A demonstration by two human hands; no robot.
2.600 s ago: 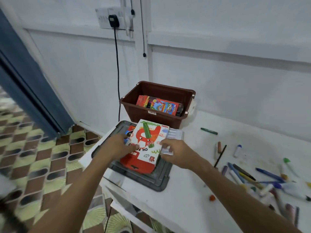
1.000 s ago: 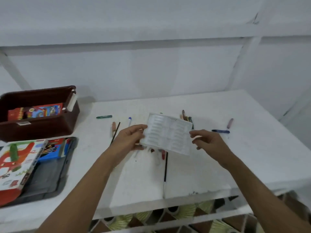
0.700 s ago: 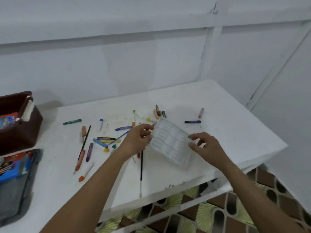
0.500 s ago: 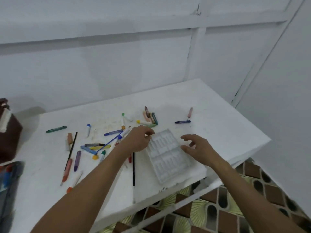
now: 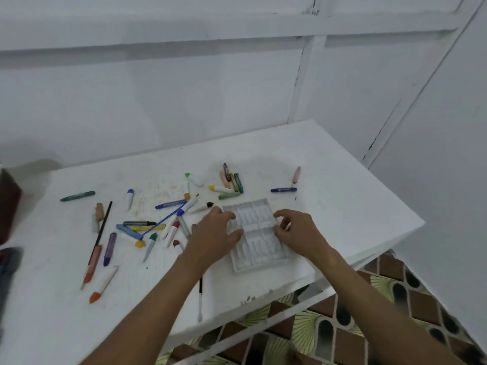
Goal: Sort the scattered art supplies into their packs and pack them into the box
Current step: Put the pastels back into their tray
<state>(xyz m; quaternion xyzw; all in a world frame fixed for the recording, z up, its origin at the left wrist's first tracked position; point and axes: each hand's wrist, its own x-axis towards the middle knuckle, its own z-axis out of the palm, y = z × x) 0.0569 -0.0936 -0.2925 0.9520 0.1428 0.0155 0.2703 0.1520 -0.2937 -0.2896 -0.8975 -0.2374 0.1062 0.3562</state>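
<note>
A clear plastic crayon tray point(image 5: 257, 248) lies flat on the white table point(image 5: 342, 206), near its front edge. My left hand point(image 5: 213, 233) holds the tray's left edge with its thumb on top. My right hand point(image 5: 295, 229) pinches the right edge with curled fingers. Loose crayons and markers lie scattered to the left and behind: a green crayon point(image 5: 77, 196), a cluster of several crayons point(image 5: 232, 180), a blue crayon point(image 5: 283, 190) and a pink one point(image 5: 296, 175). The tray's slots hold nothing.
A corner of the brown box point(image 5: 8, 201) shows at the far left edge, with a dark lid point(image 5: 8, 262) below it. A thin black brush point(image 5: 102, 225) lies left; another brush point(image 5: 200, 299) sits under my left forearm. The table's front drops to patterned floor tiles point(image 5: 342, 333).
I turned from the box and oil pastel pack to the right side of the table. The tray went from held up in both hands to lying flat on the table.
</note>
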